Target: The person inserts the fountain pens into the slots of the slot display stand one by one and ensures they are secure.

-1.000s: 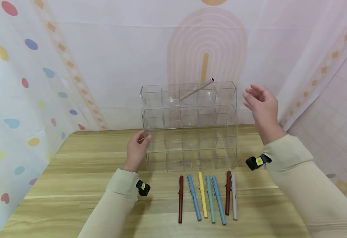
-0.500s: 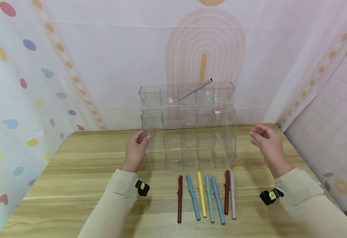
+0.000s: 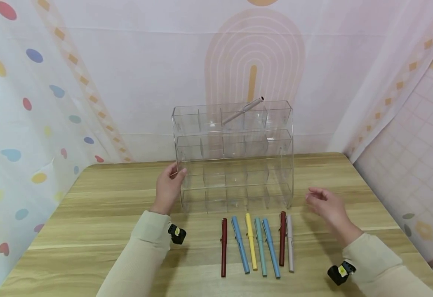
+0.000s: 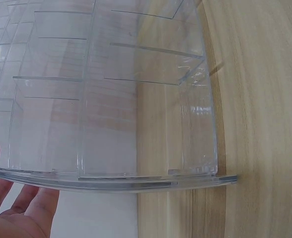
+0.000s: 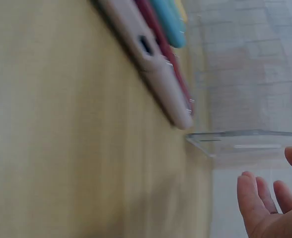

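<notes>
A clear pen organizer [image 3: 235, 165] with tiers of compartments stands upright on the table. My left hand [image 3: 169, 187] holds its left side panel, thumb in front and fingers behind; the left wrist view shows this hand [image 4: 27, 213] at the panel's edge. A pale pen [image 3: 243, 110] leans diagonally in the top tier. My right hand [image 3: 328, 206] hovers right of the organizer with nothing in its loosely bent fingers. Before the organizer lie a dark red pen [image 3: 224, 247], a blue pen [image 3: 241, 245], a yellow pen [image 3: 251, 242], a teal pen [image 3: 260, 247] and, further right, several more.
The wooden table [image 3: 109, 214] reaches back to a patterned curtain [image 3: 146, 82]. Nearest my right hand is a pale lilac pen [image 3: 290, 244], with another dark red pen [image 3: 282, 239] close beside it and a second blue pen [image 3: 271, 247] further left.
My right hand has come down from beside the organizer's top tier to low above the table, near the pens. My left hand stays on the side panel, and the pens lie as before.
</notes>
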The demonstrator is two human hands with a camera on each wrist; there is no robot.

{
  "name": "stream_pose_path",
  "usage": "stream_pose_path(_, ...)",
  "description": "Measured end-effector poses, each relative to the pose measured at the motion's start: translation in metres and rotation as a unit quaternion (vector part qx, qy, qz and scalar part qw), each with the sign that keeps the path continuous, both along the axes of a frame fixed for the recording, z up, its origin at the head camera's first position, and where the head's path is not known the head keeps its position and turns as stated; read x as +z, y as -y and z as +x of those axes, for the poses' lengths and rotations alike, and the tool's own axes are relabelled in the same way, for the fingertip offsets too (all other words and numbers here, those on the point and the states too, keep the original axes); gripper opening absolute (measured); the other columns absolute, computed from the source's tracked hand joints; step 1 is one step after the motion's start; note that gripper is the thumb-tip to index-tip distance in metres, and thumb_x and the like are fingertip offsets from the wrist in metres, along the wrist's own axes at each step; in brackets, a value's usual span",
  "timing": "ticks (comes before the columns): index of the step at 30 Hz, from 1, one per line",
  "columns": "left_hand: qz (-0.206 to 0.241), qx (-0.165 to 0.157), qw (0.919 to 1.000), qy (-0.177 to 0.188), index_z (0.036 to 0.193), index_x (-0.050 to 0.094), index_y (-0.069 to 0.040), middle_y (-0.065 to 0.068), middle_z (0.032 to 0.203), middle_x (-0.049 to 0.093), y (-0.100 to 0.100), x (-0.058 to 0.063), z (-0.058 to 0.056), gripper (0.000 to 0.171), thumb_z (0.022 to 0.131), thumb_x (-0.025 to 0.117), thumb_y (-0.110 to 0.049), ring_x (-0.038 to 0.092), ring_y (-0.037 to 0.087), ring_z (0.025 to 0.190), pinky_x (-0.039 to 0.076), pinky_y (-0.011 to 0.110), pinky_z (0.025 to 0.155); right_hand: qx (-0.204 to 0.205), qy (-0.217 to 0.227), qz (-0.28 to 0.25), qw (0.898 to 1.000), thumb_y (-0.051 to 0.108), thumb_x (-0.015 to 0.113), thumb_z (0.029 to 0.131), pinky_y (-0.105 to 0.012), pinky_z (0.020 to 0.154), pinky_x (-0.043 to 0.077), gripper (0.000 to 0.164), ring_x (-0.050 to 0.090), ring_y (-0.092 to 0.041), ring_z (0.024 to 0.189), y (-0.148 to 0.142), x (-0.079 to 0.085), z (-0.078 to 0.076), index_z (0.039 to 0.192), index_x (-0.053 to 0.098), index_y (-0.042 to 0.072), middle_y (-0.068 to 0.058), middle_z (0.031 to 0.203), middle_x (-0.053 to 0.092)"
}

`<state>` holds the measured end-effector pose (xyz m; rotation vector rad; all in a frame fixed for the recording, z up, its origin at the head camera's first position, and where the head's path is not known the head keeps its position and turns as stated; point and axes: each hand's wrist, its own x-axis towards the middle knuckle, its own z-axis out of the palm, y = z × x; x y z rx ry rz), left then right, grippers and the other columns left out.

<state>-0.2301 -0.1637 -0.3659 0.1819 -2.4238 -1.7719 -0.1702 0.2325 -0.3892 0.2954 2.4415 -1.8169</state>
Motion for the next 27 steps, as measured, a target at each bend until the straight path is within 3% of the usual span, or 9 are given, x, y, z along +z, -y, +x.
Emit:
stream_pose_path(7, 0.003, -0.006, 1.0000, 0.001, 0.142, 0.044, -0.004, 0.018, 0.136, 0.050, 0.000, 0.000, 0.001, 0.044, 0.101, 0.050, -0.020, 0.046, 0.032, 0.128, 0.041, 0.046, 0.105, 0.044, 0.019, 0.017, 0.999, 0.012, 0.052, 0.098, -0.033, 0.083, 0.055, 0.050, 0.062, -0.014, 0.095, 0.002, -0.016, 0.009, 0.136, 0.036, -0.016, -0.027, 0.121, 0.055)
stream_pose_path(13, 0.006, -0.003, 1.0000, 0.001, 0.142, 0.045, -0.003, 0.017, 0.135, 0.051, 0.000, 0.000, 0.000, 0.044, 0.101, 0.051, -0.020, 0.047, 0.031, 0.127, 0.041, 0.045, 0.105, 0.073, 0.024, 0.041, 0.996, 0.010, 0.056, 0.095, -0.034, 0.077, 0.056, 0.049, 0.065, -0.024, 0.093, 0.009, -0.025, 0.012, 0.132, 0.040, -0.019, -0.028, 0.114, 0.060)
stream_pose_path(27, 0.007, -0.002, 1.0000, 0.004, 0.141, 0.044, -0.003, 0.017, 0.134, 0.051, 0.001, -0.001, -0.002, 0.044, 0.101, 0.051, -0.020, 0.047, 0.031, 0.128, 0.041, 0.045, 0.105, 0.099, 0.039, 0.098, 0.989, 0.009, 0.070, 0.086, -0.037, 0.072, 0.056, 0.053, 0.061, -0.023, 0.089, 0.024, -0.026, 0.013, 0.128, 0.048, -0.014, -0.025, 0.110, 0.059)
